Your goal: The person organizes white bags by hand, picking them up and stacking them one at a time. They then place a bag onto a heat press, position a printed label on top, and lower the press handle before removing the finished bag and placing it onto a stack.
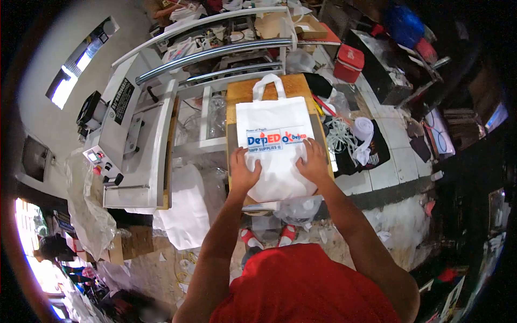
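Observation:
A white tote bag [274, 180] with looped handles at its far end lies flat on a board [295, 85] in front of me. Its front carries a blue and red "DepED OK" print. My left hand [244, 170] rests on the bag's left side, thumb spread away from the fingers. On the opposite side, my right hand [314, 163] lies with its fingers stretched out, the fingertips touching near the right end of the print. Both palms face down, and the bag's near edge is partly wrinkled.
Left of the board stands a heat press [134, 129] with a control panel and chrome rails [215, 55]. White fabric [183, 212] hangs below it. To the right lie white straps [342, 137] and a black bag [379, 148]. A red cooler box [349, 63] stands farther back.

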Available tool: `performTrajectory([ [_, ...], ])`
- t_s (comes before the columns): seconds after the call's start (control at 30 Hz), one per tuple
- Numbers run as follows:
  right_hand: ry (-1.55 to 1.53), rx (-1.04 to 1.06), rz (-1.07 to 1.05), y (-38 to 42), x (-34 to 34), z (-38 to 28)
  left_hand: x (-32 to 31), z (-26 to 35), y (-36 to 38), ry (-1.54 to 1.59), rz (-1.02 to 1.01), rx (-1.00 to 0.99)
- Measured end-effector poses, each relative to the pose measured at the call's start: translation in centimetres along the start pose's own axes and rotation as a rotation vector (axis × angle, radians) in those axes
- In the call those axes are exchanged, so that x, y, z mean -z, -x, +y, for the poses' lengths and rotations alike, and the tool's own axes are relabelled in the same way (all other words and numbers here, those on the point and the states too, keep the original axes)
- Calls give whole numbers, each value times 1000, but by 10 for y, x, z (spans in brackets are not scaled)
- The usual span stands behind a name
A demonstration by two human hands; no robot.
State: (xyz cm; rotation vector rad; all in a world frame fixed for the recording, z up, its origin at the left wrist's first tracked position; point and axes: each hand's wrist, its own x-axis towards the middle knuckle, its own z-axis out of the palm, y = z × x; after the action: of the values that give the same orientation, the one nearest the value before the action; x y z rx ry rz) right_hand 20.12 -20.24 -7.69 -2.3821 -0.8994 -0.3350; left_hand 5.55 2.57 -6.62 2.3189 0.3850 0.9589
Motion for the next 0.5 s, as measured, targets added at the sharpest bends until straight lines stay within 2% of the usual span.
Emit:
performTrajectory([
  [0.1, 16, 76, 75, 7, 17, -3, 62, 4, -2, -69, 36, -28],
  [0.2, 22, 124, 83, 29, 29, -11, 144, -22, 1, -186, 117, -63],
  [0.27, 12, 168, 68, 40, 14, 1, 205, -36, -3, -366, 255, -5],
  [0.3, -19, 160, -11, 41, 16, 0, 237, -51, -4, -450, 322, 12],
  [0.33, 49, 196, 46, 43, 15, -4, 271, -61, -7, -576, 349, 82],
  [0.43, 80, 175, 62, 45, 12, -10, 361, -98, -21, -891, 360, 252],
  [0.5, 103, 159, 62, 46, 12, -11, 393, -121, -31, -1059, 361, 359],
])
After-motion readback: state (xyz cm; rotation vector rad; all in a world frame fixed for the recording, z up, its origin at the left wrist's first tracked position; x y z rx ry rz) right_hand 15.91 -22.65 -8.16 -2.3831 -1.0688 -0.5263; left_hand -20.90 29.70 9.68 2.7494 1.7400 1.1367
